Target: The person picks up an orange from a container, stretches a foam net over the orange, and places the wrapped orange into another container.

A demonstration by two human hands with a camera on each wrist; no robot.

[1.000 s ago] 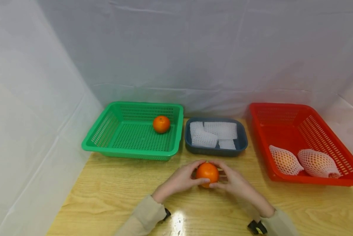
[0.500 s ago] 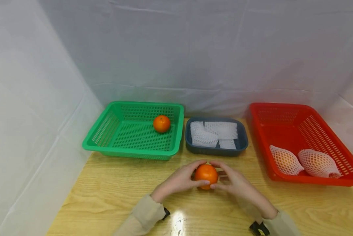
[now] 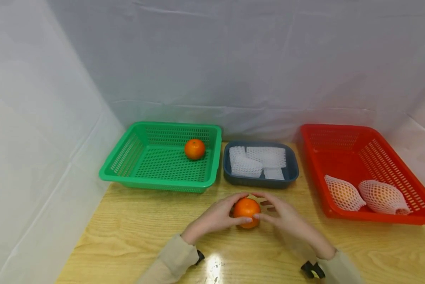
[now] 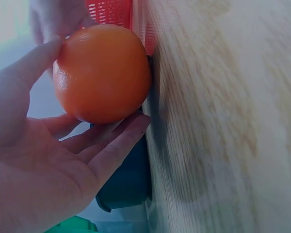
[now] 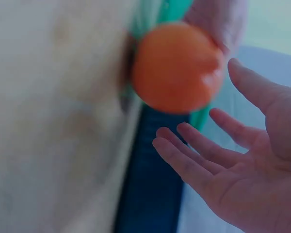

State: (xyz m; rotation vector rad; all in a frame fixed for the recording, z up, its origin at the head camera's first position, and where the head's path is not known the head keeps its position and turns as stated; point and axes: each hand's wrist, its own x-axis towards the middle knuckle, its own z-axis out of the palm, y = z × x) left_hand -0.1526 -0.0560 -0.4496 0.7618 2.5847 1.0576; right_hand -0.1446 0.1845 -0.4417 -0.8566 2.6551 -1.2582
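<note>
An orange (image 3: 246,208) is at the front middle of the wooden table, below the small dark blue tray. My left hand (image 3: 214,217) grips it from the left, thumb across its near side and fingers behind. In the left wrist view, the orange (image 4: 104,73) sits between that hand's thumb and fingers. My right hand (image 3: 287,217) stands just right of the fruit, its fingers spread. The right wrist view shows the fingers of the right hand (image 5: 242,170) loosely extended, with a gap between them and the orange (image 5: 177,68).
A green basket (image 3: 159,184) at the back left holds another orange (image 3: 194,149). Behind the hands, the dark blue tray (image 3: 260,182) contains several white foam net sleeves (image 3: 265,156). At right, a red basket (image 3: 334,148) holds two fruits in foam nets (image 3: 382,196). White sheeting (image 3: 212,71) walls the back.
The orange has shifted slightly left and toward the near edge. My right hand's fingers have come away from it, while my left hand has kept its grip.
</note>
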